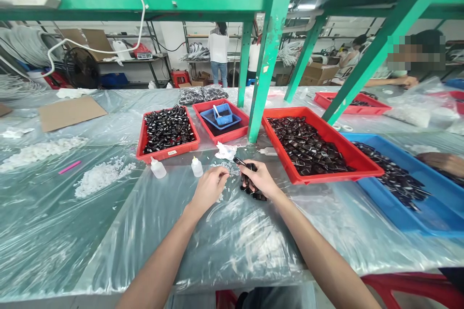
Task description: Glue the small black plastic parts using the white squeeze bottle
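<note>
My right hand [261, 178] is closed around several small glossy black plastic parts [249, 184]. One of them sticks out past the thumb toward the left. Below that hand, more black parts [258, 196] lie on the plastic sheet. My left hand [213, 182] is just to the left, thumb and fingertips pinched together; anything between them is too small to make out. Small white pieces [232, 170] are scattered between the hands, with a crumpled white tissue [226, 151] behind. Two squeeze bottles, one white-capped [158, 168] and one yellow-tipped [196, 167], stand left of my left hand.
Red trays of black parts stand at back left [170, 153] and right [348, 174]. Another red tray [237, 133] holds blue trays [222, 115]. A green post [266, 58] rises behind my hands. A blue tray [391, 203] with another person's hand [444, 161] is at far right.
</note>
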Demonstrator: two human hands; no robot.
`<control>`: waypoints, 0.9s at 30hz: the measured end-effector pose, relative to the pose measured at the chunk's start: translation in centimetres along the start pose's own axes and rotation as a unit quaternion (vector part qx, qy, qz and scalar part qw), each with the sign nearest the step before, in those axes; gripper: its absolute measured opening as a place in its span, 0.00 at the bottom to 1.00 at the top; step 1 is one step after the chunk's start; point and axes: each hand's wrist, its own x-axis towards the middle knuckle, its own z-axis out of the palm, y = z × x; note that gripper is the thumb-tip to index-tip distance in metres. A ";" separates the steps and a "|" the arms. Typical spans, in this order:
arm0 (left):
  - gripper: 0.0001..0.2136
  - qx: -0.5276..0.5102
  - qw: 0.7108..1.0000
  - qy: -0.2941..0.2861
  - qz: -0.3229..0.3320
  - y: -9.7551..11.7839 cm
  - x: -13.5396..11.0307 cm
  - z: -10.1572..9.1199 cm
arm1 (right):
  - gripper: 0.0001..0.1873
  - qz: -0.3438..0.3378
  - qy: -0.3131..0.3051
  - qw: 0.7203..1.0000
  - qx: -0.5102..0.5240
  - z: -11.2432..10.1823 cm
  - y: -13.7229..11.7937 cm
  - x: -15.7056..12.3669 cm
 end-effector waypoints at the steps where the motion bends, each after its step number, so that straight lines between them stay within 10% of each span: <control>1: 0.07 0.007 1.000 -0.003 0.001 -0.1 0.0 0.0 | 0.19 0.000 -0.001 1.000 -0.003 0.0 0.0 0.0; 20: 0.09 0.099 0.984 -0.138 0.050 0.6 -0.6 -1.3 | 0.18 -0.005 -0.004 1.000 -0.020 -0.1 0.0 0.0; 27: 0.07 -0.050 0.999 -0.001 0.001 0.3 0.2 -1.7 | 0.19 -0.003 -0.042 0.999 -0.031 0.2 -0.2 -0.2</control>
